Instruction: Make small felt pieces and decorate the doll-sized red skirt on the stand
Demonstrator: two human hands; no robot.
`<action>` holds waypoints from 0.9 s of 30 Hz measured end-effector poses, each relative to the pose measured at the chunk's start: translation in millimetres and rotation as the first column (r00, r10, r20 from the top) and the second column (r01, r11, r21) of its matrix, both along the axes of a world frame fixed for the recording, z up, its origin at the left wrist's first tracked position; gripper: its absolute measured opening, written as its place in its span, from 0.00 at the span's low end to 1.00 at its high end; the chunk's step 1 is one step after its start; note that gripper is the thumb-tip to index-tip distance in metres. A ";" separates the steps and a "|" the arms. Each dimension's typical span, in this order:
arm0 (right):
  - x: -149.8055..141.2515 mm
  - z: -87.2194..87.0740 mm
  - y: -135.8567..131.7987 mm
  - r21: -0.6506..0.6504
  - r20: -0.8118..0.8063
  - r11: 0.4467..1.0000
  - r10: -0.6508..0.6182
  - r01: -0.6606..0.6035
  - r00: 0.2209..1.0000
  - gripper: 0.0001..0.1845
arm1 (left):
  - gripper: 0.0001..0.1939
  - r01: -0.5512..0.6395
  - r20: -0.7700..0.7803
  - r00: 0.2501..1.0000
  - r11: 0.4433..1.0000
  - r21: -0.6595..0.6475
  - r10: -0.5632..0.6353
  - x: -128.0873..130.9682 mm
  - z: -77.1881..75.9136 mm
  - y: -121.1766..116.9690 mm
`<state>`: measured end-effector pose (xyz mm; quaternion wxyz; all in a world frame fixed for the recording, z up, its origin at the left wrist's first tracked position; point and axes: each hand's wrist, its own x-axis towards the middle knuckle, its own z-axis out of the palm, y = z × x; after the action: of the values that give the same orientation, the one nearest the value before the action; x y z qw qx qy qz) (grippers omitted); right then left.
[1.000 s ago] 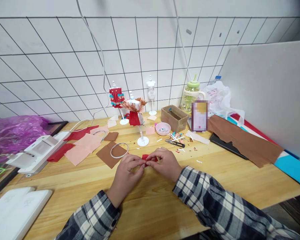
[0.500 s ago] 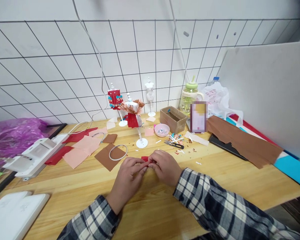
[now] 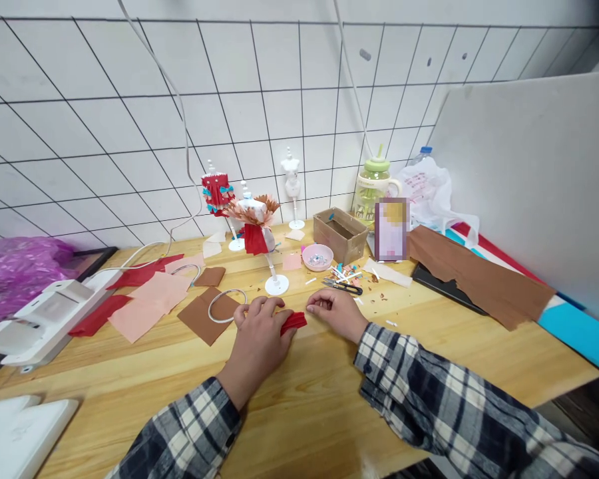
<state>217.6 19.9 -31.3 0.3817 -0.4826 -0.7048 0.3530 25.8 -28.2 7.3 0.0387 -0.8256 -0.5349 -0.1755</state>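
Strip of pleated red material sits at the near middle of the table, its left end pinched between the thumb and fingers of the left hand. Right hand, apart from the strip, is just to its right; its fingers are curled with the thumb close to them, and I cannot tell whether they grip anything. Left of the left hand, a silver ring lies partly over a brown sheet. Beyond the right hand lie black-handled snips, near a pink bowl.
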 end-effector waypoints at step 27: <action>-1.9 10.3 -9.2 0.198 0.368 0.957 0.130 -0.214 0.921 0.04 | 0.12 0.003 0.093 0.996 0.996 -0.092 0.006 -6.7 -12.5 5.4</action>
<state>215.7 10.7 -21.0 0.2712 -0.4252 -0.8381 0.2080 19.1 -22.9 -5.2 -0.0244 -0.8170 -0.5442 -0.1891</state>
